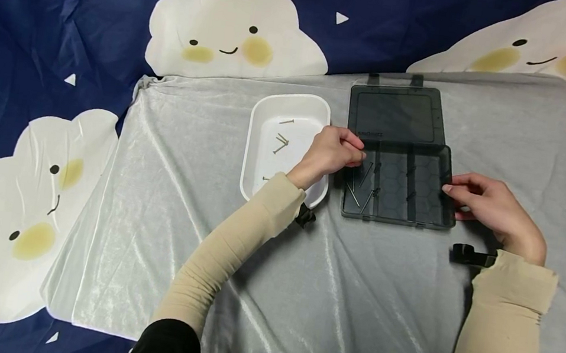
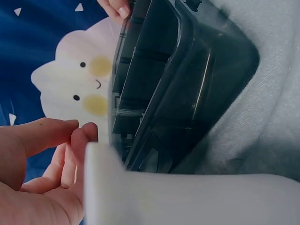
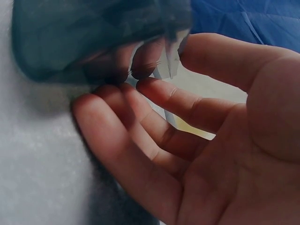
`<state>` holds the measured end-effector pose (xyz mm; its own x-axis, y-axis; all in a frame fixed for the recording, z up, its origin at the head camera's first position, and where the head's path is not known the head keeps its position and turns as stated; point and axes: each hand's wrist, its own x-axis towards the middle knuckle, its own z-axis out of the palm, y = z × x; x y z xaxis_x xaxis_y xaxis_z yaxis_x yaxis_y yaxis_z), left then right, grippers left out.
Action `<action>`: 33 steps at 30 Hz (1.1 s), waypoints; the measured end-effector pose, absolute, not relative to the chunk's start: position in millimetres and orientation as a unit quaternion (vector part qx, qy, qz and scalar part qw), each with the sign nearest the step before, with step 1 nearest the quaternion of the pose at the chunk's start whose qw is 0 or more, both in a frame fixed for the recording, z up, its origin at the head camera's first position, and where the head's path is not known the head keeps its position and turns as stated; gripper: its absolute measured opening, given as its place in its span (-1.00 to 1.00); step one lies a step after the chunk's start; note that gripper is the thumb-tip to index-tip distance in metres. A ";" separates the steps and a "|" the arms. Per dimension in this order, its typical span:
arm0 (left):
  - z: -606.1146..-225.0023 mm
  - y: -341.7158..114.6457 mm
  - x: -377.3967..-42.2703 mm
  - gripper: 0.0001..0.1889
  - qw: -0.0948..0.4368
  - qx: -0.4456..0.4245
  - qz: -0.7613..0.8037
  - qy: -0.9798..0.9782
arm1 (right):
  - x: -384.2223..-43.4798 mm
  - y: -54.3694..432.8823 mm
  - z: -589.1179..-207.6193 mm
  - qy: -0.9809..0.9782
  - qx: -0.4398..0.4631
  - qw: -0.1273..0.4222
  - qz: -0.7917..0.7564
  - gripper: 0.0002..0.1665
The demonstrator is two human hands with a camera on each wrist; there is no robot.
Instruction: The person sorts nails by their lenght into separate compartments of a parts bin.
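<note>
A dark see-through compartment box (image 1: 423,222) lies with its lid (image 1: 398,115) folded back. Several thin metal screws (image 1: 352,195) are in its left compartment. Over that compartment is my left hand (image 1: 333,150), its thumb and forefinger close together. In the left wrist view, nothing shows between those left fingertips (image 2: 89,129). My right hand (image 1: 493,207) grips the box's right edge, thumb on the rim and fingers at the side wall. The right wrist view shows the right fingers (image 3: 164,96) by the box's lower corner. More screws (image 1: 281,139) lie scattered in a white tray (image 1: 250,148).
The tray stands just left of the box, partly covered by the left forearm. Both rest on a wrinkled grey cloth (image 1: 147,230). A dark blue sheet with cloud faces (image 1: 237,33) hangs behind. A black wrist strap (image 1: 466,254) is near the right wrist.
</note>
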<state>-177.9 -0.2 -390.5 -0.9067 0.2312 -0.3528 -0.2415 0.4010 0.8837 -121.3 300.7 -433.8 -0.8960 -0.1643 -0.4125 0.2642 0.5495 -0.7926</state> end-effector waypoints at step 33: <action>-381.8 -28.1 -156.4 -0.87 0.219 0.019 0.621 0.752 | -122.4 297.4 -433.9 0.862 0.029 0.224 -0.454 -0.18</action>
